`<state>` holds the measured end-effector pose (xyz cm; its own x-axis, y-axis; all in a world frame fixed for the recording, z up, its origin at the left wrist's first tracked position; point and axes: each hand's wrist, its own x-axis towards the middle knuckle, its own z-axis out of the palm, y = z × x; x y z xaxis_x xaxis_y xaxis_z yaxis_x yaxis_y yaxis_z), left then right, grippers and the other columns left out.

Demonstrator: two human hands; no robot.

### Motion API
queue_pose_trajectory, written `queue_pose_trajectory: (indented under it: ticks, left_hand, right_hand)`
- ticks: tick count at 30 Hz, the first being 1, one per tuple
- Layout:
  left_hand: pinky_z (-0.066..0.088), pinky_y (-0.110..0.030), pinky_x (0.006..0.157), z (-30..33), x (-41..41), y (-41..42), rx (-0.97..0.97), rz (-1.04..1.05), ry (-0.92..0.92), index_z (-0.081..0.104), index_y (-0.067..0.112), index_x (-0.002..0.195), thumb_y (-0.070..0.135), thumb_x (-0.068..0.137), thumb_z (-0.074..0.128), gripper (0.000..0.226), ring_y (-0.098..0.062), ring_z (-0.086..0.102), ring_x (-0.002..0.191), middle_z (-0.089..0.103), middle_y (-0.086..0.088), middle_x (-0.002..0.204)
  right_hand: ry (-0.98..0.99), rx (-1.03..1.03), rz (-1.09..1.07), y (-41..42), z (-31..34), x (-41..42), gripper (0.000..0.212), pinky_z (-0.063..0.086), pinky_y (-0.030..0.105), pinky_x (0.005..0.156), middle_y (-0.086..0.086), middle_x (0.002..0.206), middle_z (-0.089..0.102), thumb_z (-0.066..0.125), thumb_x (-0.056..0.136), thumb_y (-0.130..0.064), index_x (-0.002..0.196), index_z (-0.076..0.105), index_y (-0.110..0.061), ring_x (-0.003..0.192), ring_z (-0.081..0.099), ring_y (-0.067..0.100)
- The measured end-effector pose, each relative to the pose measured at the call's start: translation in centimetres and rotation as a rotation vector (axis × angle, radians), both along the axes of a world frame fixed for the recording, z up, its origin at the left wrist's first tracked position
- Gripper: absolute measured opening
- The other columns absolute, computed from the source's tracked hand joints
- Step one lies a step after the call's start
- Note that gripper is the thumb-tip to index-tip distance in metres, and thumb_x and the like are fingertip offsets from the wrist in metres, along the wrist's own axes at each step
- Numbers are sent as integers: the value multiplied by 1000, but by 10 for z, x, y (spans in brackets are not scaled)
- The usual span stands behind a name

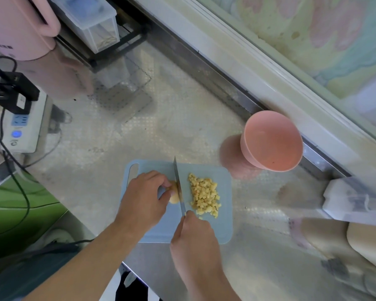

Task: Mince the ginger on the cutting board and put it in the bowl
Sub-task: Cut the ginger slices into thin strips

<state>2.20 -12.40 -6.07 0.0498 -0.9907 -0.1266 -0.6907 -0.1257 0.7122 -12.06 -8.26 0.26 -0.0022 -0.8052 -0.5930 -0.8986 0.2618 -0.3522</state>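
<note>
Running near to far across the pale blue plastic board, the knife is lying with its thin blade on edge, tip pointing to the far side. The right hand is curling round the handle at the board's near edge; the handle itself is hidden inside the fist. The left hand is pinching the uncut ginger piece, a rounded, pale yellow lump sitting just left of the blade and touching it; fingers are covering part of it. Right of the blade, small rough yellow cubes of minced ginger are lying in a loose heap stretching near to far on the board. The board is rectangular with rounded corners and a slot handle at its far left. A smooth pink bowl, round and looking empty, is standing on the shiny patterned metal counter, far right of the board, apart from it. Blurred objects at the right edge are hard to make out.
</note>
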Motion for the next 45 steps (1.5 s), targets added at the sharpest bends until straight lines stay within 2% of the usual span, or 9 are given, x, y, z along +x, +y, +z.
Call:
queue_pose_trajectory:
  ticks: [6, 10, 16, 23, 26, 28, 35, 40, 45]
  left_hand:
    - [47, -29, 76, 0, 3, -1, -30, -34, -26, 72, 30, 89, 27, 86, 82, 11, -6, 51, 80, 53, 27, 81]
    - [50, -38, 80, 0, 5, 0, -47, -56, -35, 73, 30, 92, 26, 89, 80, 9, -11, 56, 84, 59, 22, 86]
    - [52, -39, 78, -2, 5, 3, -62, -38, -53, 74, 30, 93, 24, 88, 80, 10, -14, 58, 84, 66, 18, 87]
    - [52, -38, 80, 0, 3, 3, -36, -15, -55, 73, 29, 93, 24, 89, 79, 9, -13, 58, 87, 64, 20, 87]
    - [52, -37, 82, -2, 3, 4, -29, -13, -52, 73, 29, 94, 24, 90, 79, 8, -13, 58, 89, 64, 19, 89]
    - [52, -37, 84, -3, 3, 4, -23, -9, -42, 73, 28, 94, 23, 90, 78, 9, -13, 58, 91, 64, 19, 91]
    - [52, -36, 83, -6, 4, 6, -34, -16, -21, 74, 26, 91, 22, 88, 81, 9, -12, 58, 90, 66, 17, 90]
    - [50, -32, 81, -5, 5, 6, -44, -15, -24, 74, 27, 90, 21, 87, 82, 11, -10, 57, 88, 67, 18, 90]
    - [52, -35, 81, 0, 5, 4, -37, -27, -40, 75, 28, 90, 24, 87, 82, 9, -13, 59, 88, 68, 18, 89]
  right_hand:
    - [-73, -57, -88, -5, -17, 0, 15, 30, 26, 50, -3, 69, 53, 40, 95, -18, 81, 44, -22, 69, 57, 23]
    - [-60, -120, -56, 3, -13, -7, 20, 30, 20, 50, -6, 69, 50, 33, 100, -27, 85, 45, -23, 60, 49, 13]
    - [-184, -171, -123, 12, 6, -4, 22, 54, 33, 64, -2, 76, 60, 35, 98, -36, 93, 54, -25, 71, 62, 21]
    - [-151, -130, -127, 11, 2, 1, 21, 50, 30, 61, -3, 77, 59, 33, 98, -36, 91, 51, -26, 71, 61, 19]
    - [-54, -116, -49, 11, -5, 1, 25, 30, 17, 51, -4, 73, 51, 23, 97, -32, 89, 46, -23, 62, 50, 13]
    - [16, -101, -9, 10, -4, 2, 22, 23, 26, 45, -6, 68, 42, 26, 98, -25, 79, 37, -23, 56, 39, 12]
    - [69, 34, 50, 9, -3, 5, 10, 22, 27, 44, -8, 71, 37, 38, 89, -13, 84, 41, -20, 55, 34, 11]
    - [-17, 32, -86, -4, -12, 10, 11, 26, 25, 48, 2, 79, 57, 42, 88, -8, 82, 43, -17, 65, 48, 18]
    - [4, -49, -32, -2, -18, 6, 16, 28, 27, 46, -7, 66, 41, 37, 96, -13, 82, 42, -21, 56, 41, 13]
